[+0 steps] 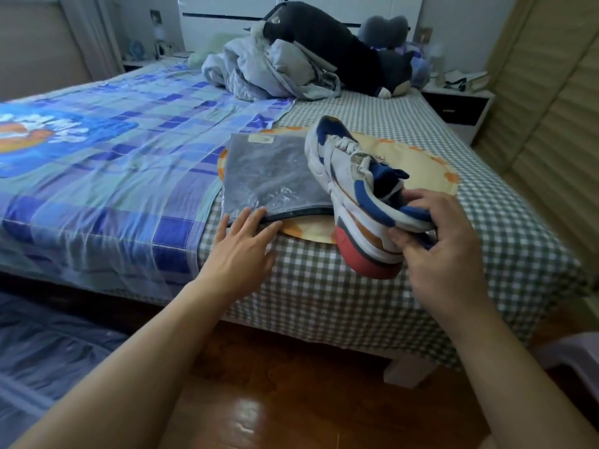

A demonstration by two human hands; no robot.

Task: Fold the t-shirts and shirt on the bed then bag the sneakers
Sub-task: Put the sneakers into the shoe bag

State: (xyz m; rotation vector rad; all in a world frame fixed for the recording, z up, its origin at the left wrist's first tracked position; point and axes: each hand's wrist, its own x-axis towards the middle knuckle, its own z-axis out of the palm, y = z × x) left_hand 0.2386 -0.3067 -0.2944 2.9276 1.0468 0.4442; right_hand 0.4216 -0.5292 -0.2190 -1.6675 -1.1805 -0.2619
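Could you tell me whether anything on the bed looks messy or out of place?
Yes: a crumpled pile of pale clothes sits unfolded near the headboard, against a dark plush toy.

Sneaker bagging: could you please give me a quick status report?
Right hand grips white-blue-red sneaker heel. Left hand flat at zippered mouth of grey plastic bag. Sneaker not yet inside. Nothing blocking.
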